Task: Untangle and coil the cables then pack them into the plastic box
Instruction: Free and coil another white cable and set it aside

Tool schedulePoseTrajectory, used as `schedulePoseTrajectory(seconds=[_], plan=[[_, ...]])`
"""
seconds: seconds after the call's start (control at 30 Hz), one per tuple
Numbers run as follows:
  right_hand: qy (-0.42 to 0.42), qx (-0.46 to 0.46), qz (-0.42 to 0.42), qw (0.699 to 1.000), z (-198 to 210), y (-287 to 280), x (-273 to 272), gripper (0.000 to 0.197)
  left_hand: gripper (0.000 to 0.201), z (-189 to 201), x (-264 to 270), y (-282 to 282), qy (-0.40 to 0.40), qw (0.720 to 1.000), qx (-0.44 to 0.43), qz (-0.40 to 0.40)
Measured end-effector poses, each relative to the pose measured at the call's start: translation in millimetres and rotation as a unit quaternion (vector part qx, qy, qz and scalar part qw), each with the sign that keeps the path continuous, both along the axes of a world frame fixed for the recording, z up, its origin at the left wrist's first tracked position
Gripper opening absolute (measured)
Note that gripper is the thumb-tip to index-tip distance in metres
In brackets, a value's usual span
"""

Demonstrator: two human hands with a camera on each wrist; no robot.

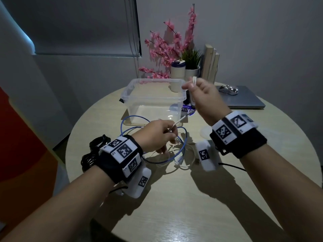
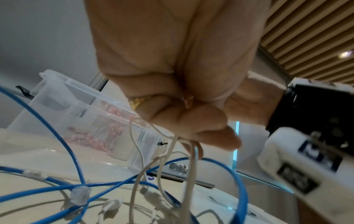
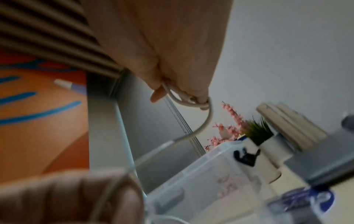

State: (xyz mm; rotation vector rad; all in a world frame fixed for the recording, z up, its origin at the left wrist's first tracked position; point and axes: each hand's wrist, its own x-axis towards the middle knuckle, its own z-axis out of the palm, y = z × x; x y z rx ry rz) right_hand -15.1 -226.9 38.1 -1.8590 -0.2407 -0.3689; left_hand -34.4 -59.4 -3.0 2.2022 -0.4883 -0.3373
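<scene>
White cable (image 1: 180,121) stretched between left hand (image 1: 157,135) and right hand (image 1: 204,96).

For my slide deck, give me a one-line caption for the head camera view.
Both hands pull a white cable free of a blue cable before an empty plastic box.

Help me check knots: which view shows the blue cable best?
The head view: the blue cable lies looped on the table under the left hand. The left wrist view shows only crossing strands up close; the right wrist view shows none.

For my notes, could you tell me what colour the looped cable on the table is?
Blue cable; left wrist view.
</scene>
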Motion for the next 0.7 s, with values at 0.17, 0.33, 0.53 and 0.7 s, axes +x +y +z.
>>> schedulePoseTrajectory(seconds=[0.17, 0.33, 0.53, 0.7], plan=[[0.075, -0.251, 0.024, 0.965, -9.2, -2.6, -3.0, 0.023, 0.017, 12.8, 8.4, -3.1, -0.119, 0.989, -0.069, 0.062], [0.085, -0.199, 0.083, 0.973, -10.9, -3.2, -8.5, 0.039, 0.007, 28.0, 19.3, -0.8, -0.259, 0.955, -0.100, 0.106], [0.090, -0.003, 0.118, 0.989, -4.0, -0.5, -9.5, 0.043, 0.012, 16.6, 26.2, -1.6, -0.211, 0.972, -0.041, 0.094], [0.085, 0.195, 0.139, 0.967, 15.5, -6.7, -12.0, 0.046, 0.021, -6.7, 26.3, -1.7, -0.117, 0.991, 0.035, 0.058]])
